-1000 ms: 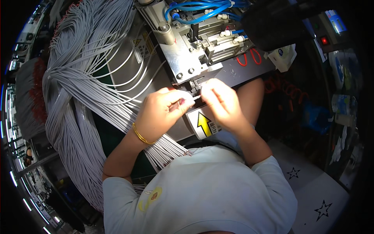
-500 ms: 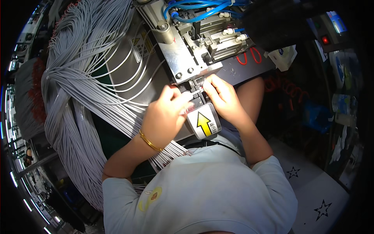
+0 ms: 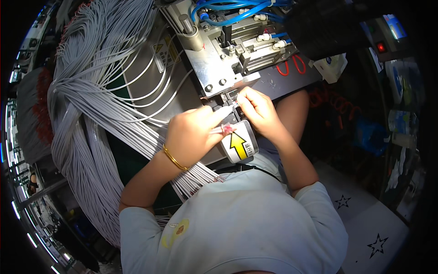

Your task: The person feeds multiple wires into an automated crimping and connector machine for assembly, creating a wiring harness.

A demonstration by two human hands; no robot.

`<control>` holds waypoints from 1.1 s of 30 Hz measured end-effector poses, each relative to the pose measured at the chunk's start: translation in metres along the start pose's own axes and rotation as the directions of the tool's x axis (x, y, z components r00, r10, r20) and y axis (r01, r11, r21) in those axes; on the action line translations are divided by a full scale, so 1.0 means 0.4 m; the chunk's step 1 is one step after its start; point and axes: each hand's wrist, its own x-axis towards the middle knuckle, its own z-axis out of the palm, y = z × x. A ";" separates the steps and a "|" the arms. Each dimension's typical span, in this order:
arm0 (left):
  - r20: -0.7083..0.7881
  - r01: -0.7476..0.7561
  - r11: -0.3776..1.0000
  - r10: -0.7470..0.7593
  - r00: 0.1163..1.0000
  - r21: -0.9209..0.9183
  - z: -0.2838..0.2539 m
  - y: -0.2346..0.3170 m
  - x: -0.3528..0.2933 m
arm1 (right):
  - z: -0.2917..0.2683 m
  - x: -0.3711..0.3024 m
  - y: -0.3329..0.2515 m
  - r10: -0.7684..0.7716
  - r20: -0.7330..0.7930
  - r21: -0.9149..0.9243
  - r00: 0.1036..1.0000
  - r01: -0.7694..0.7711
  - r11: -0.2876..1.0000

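My left hand (image 3: 187, 134), with a yellow bangle at the wrist, is closed around a grey cable. The cable's stripped end, showing reddish wires (image 3: 227, 129), sticks out past the fingers above the arrow plate (image 3: 239, 145). Its index finger stretches toward the small dark fixture (image 3: 232, 116) at the machine's front. My right hand (image 3: 258, 111) is pinched closed at the right side of that fixture; what lies between its fingertips is too small to make out. Just beyond both hands stands the metal press machine (image 3: 205, 68).
A large bundle of grey cables (image 3: 86, 123) covers the left side, with several loose ends curving toward the machine. Blue air hoses (image 3: 237, 20) run across the top. A lit red switch (image 3: 381, 47) is at the upper right. Red coiled tubing (image 3: 335, 102) hangs at the right.
My left hand has turned and shifted slightly; the cable's reddish end now shows clearly below its index finger. My right hand has stayed almost in place at the fixture. The machine's upper parts have shifted slightly.
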 end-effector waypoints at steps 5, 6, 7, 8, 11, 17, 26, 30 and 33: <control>-0.042 -0.007 0.994 0.002 0.999 -0.113 -0.029 -0.045 0.013 | 0.000 -0.007 -0.047 -0.231 -0.092 -0.310 0.969 0.192 0.931; -0.043 -0.006 0.994 0.001 0.999 -0.111 -0.031 -0.042 0.012 | -0.001 -0.007 -0.062 -0.309 -0.093 -0.394 0.946 0.250 0.884; -0.020 0.064 0.980 -0.069 0.997 -0.187 -0.032 -0.036 0.012 | 0.000 -0.004 -0.074 -0.310 -0.094 -0.395 0.946 0.250 0.884; 0.008 0.134 0.957 -0.137 0.991 -0.259 -0.033 -0.029 0.012 | 0.006 0.000 -0.087 -0.366 -0.059 -0.362 0.929 0.321 0.875; 0.071 0.210 0.910 -0.197 0.978 -0.357 -0.040 -0.020 0.014 | 0.016 0.007 -0.100 -0.477 0.003 -0.285 0.879 0.458 0.842; 0.041 0.166 0.930 -0.161 0.986 -0.329 -0.040 -0.031 0.004 | 0.014 0.003 -0.103 -0.409 0.031 -0.180 0.912 0.407 0.895; -0.075 0.152 0.934 -0.186 0.980 -0.324 -0.027 -0.003 -0.006 | 0.032 -0.015 -0.129 -0.266 -0.014 -0.068 0.964 0.264 0.962; 0.115 0.379 0.737 -0.384 0.916 -0.559 -0.026 -0.003 -0.006 | 0.042 -0.023 -0.128 0.055 0.015 0.292 0.998 -0.057 0.955; 0.344 0.474 0.381 -0.361 0.867 -0.794 -0.041 -0.004 0.003 | 0.030 -0.027 -0.132 -0.071 0.003 0.173 0.997 0.069 0.982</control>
